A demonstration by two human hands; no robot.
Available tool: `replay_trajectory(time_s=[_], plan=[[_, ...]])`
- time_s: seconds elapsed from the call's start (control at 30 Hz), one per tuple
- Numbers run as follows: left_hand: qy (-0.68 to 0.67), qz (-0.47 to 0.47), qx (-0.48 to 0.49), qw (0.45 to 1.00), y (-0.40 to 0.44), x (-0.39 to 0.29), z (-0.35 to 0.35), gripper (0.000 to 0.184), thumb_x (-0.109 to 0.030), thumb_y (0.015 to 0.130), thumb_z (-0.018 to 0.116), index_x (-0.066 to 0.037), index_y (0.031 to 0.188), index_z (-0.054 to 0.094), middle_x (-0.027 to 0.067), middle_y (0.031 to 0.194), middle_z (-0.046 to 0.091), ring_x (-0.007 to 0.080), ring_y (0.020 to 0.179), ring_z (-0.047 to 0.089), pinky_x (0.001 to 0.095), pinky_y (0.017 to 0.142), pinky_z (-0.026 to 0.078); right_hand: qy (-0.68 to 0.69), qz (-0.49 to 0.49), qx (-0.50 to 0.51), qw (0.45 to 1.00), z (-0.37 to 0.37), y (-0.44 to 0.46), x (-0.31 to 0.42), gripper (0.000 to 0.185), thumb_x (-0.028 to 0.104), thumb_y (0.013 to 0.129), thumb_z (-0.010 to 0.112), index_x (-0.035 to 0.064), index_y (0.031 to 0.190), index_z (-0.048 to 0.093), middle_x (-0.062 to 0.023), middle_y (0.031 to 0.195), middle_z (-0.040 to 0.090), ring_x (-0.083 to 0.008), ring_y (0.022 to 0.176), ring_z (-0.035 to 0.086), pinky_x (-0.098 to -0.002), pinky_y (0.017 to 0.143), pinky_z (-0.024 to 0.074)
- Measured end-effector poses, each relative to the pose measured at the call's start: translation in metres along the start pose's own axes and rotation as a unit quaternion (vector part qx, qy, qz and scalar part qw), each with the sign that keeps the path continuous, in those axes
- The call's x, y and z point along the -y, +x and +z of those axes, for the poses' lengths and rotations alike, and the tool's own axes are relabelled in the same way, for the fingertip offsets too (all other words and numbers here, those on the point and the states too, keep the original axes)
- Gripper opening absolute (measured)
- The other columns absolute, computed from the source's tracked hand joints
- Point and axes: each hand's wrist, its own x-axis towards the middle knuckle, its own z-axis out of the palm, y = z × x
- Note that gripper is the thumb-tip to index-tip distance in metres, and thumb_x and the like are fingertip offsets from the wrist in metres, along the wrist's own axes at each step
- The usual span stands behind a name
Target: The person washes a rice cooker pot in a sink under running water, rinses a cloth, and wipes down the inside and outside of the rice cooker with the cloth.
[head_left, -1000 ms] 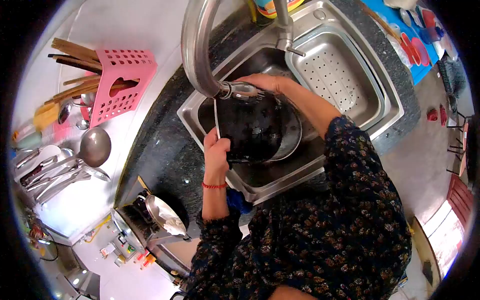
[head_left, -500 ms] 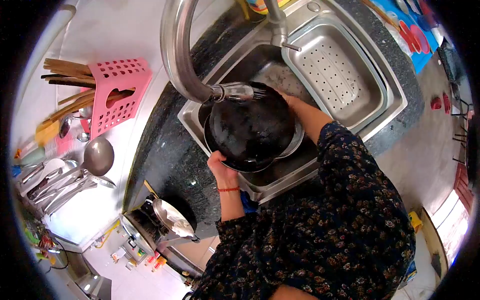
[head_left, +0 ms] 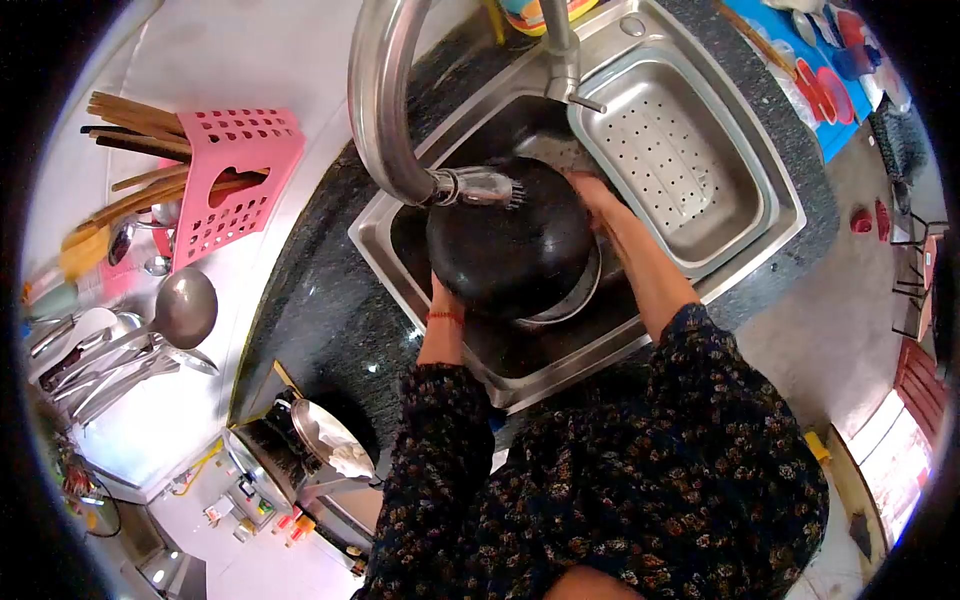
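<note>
A round black pan [head_left: 510, 250], its wet, domed surface facing up, is tilted over the left basin of the sink [head_left: 470, 385], under running water from the curved tap [head_left: 385, 110]. My left hand [head_left: 444, 296], with a red bracelet at its wrist, grips the pan's lower left edge; its fingers go out of sight beneath. At the upper right edge, my right hand [head_left: 590, 195] holds the other side, its fingertips partly hidden behind the pan. Below the pan, part of a metal vessel's rim [head_left: 585, 300] shows in the basin.
A perforated steel drainer [head_left: 665, 160] fills the right basin. On the wall hang a pink utensil basket [head_left: 240, 185] and a ladle [head_left: 187, 305] among other utensils. A pan with a pale cloth-like thing [head_left: 345, 450] sits at the lower left, beside the dark counter [head_left: 330, 310].
The pan has tipped, so its domed surface faces me more. My left hand has slid further under its edge, and more of my right hand shows at the upper right edge.
</note>
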Motion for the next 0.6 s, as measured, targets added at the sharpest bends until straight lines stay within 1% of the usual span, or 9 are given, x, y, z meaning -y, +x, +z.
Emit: replay_trajectory(time_s=[0.1, 0.2, 0.3, 0.4, 0.5, 0.6], plan=[[-0.006, 0.006, 0.041, 0.999, 0.011, -0.003, 0.012, 0.043, -0.033, 0.095, 0.047, -0.006, 0.127, 0.052, 0.0122, 0.128, 0.055, 0.0303, 0.115, 0.053, 0.0451, 0.101, 0.042, 0.113, 0.059, -0.02, 0.992, 0.013, -0.049, 0.043, 0.046, 0.035, 0.092, 0.056, -0.0029, 0.118, 0.06, -0.0148, 0.112, 0.063, -0.0243, 0.096, 0.06, -0.0374, 0.088, 0.0455], [-0.014, 0.0, 0.057, 0.998, 0.014, -0.005, 0.02, 0.044, -0.034, 0.095, 0.047, -0.006, 0.128, 0.052, 0.0121, 0.129, 0.055, 0.0303, 0.115, 0.053, 0.0451, 0.101, 0.042, 0.117, 0.003, -0.074, 0.99, 0.015, -0.048, 0.044, 0.042, 0.035, 0.093, 0.056, -0.0031, 0.11, 0.064, -0.0135, 0.101, 0.066, -0.0217, 0.086, 0.06, -0.0343, 0.082, 0.0471], [-0.021, 0.0, 0.067, 0.998, 0.016, -0.003, 0.021, 0.044, -0.034, 0.095, 0.047, -0.006, 0.128, 0.052, 0.0119, 0.129, 0.055, 0.0303, 0.116, 0.053, 0.0451, 0.101, 0.042, 0.101, -0.016, -0.077, 0.992, 0.011, -0.037, 0.034, 0.042, 0.037, 0.092, 0.058, -0.0029, 0.105, 0.064, -0.0102, 0.095, 0.068, -0.0189, 0.08, 0.063, -0.0326, 0.076, 0.0503], [-0.03, -0.002, 0.069, 0.997, 0.017, 0.002, 0.017, 0.045, -0.035, 0.095, 0.047, -0.006, 0.128, 0.052, 0.0118, 0.129, 0.055, 0.0303, 0.116, 0.053, 0.045, 0.101, 0.042, -0.002, -0.054, -0.112, 0.992, 0.011, -0.031, 0.032, 0.042, 0.038, 0.092, 0.059, -0.0029, 0.101, 0.065, -0.008, 0.091, 0.067, -0.0158, 0.076, 0.062, -0.0318, 0.072, 0.0501], [-0.039, -0.004, 0.066, 0.997, 0.013, 0.005, 0.015, 0.045, -0.035, 0.095, 0.047, -0.006, 0.128, 0.051, 0.0117, 0.129, 0.054, 0.0303, 0.116, 0.052, 0.045, 0.101, 0.042, -0.044, -0.079, -0.1, 0.991, 0.015, -0.035, 0.039, 0.043, 0.039, 0.092, 0.06, -0.0028, 0.1, 0.066, -0.0074, 0.089, 0.066, -0.014, 0.078, 0.061, -0.0304, 0.072, 0.0489], [-0.049, -0.005, 0.063, 0.997, 0.01, 0.008, 0.011, 0.045, -0.035, 0.095, 0.047, -0.006, 0.129, 0.051, 0.0115, 0.129, 0.054, 0.0303, 0.116, 0.052, 0.045, 0.101, 0.042, -0.08, -0.081, -0.086, 0.99, 0.022, -0.023, 0.043, 0.039, 0.036, 0.092, 0.059, -0.0014, 0.099, 0.067, -0.0062, 0.089, 0.067, -0.0138, 0.081, 0.06, -0.0299, 0.073, 0.0484]])
